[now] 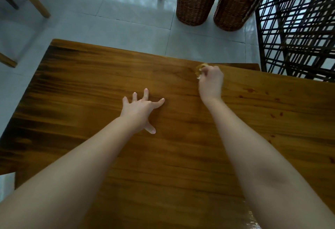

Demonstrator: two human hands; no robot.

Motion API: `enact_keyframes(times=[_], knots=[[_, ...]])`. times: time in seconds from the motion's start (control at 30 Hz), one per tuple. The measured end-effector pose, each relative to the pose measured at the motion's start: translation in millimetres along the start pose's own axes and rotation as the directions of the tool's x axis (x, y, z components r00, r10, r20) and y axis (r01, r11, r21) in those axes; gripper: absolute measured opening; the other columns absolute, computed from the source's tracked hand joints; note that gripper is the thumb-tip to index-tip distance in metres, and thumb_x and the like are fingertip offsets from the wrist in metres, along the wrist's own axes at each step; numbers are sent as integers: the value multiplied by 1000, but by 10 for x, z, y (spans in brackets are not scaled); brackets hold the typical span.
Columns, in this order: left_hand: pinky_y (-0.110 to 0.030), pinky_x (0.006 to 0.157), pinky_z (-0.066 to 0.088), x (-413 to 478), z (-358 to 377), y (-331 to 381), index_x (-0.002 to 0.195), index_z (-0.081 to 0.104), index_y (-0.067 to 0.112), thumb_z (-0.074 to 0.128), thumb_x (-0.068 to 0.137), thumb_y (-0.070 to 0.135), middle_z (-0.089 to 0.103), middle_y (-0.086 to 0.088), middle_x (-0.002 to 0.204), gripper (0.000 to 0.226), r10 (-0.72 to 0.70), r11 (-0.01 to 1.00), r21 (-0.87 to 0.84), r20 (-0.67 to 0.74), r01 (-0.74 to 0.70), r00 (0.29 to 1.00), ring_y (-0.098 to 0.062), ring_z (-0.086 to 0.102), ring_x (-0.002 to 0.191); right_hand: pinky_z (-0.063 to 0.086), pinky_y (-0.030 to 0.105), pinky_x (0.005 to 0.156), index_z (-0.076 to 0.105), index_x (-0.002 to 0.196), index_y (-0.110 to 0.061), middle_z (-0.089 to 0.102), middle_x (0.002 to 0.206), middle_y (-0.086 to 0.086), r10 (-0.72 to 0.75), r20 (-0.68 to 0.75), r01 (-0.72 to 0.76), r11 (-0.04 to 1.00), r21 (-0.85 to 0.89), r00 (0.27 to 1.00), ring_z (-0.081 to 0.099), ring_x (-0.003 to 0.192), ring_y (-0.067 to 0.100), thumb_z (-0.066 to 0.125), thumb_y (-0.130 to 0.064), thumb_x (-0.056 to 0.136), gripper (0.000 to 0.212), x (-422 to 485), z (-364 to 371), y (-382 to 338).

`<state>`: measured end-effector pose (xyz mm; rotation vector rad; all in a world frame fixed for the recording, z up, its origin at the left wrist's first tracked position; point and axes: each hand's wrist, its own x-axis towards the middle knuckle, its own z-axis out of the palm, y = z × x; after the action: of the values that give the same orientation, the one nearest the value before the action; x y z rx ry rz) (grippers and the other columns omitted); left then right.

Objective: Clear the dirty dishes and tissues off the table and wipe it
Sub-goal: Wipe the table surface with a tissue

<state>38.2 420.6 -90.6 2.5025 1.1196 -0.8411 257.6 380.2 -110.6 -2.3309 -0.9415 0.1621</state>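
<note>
Head view, tissue [199, 68] — clutched in right fingers [208, 71]

Two tall wicker baskets [196, 2] stand on pale glossy floor tiles [126, 11] beside a dark lattice rack [299, 29]

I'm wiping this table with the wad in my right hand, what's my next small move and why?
Probably sweep the right hand and its crumpled wad rightward and toward you, over the reddish spots: they dot the table just beside that hand, while the left hand braces flat, fingers spread.
</note>
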Motion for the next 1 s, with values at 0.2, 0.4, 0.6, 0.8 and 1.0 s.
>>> enact_keyframes(times=[0.2,0.4,0.6,0.8,1.0], knots=[[-65,112,10,-46,-63,23,149,2,49,83,64,46,-9,-14,161,117,-7,1000,-9,24,8,1000,-45,1,145,47,25,93,66,115,-5,64,116,11,178,-60,-178,984,-7,982,60,108,20,55,-6,93,25,-124,-299,395],[-65,112,11,-61,-69,34,149,4,49,83,65,45,-7,-13,161,115,-13,1000,-4,6,13,1000,-44,3,145,39,17,84,66,116,-5,61,111,8,93,1,-93,995,17,996,56,105,19,53,-8,95,24,-422,-265,395],[-65,112,13,-3,2,40,148,3,51,83,63,47,-6,-11,162,117,-40,999,16,-19,40,999,-43,4,146,44,28,94,67,114,-6,62,116,10,247,-123,-250,968,-14,961,54,111,22,54,-8,94,24,-232,-433,618],[-62,113,12,-82,-18,40,149,-3,49,78,70,50,-9,-11,161,114,-27,998,50,-13,28,1000,-42,2,147,50,26,87,70,108,-4,66,109,11,166,6,-166,986,-34,986,63,100,21,56,-4,92,21,-551,-365,323],[-57,115,14,-488,78,166,152,-6,38,62,92,35,-11,-10,161,91,79,996,56,-121,-72,990,-34,0,149,39,11,70,70,105,-7,59,96,2,34,110,-29,998,-53,993,50,84,8,53,-6,94,20,-1325,-568,203]])
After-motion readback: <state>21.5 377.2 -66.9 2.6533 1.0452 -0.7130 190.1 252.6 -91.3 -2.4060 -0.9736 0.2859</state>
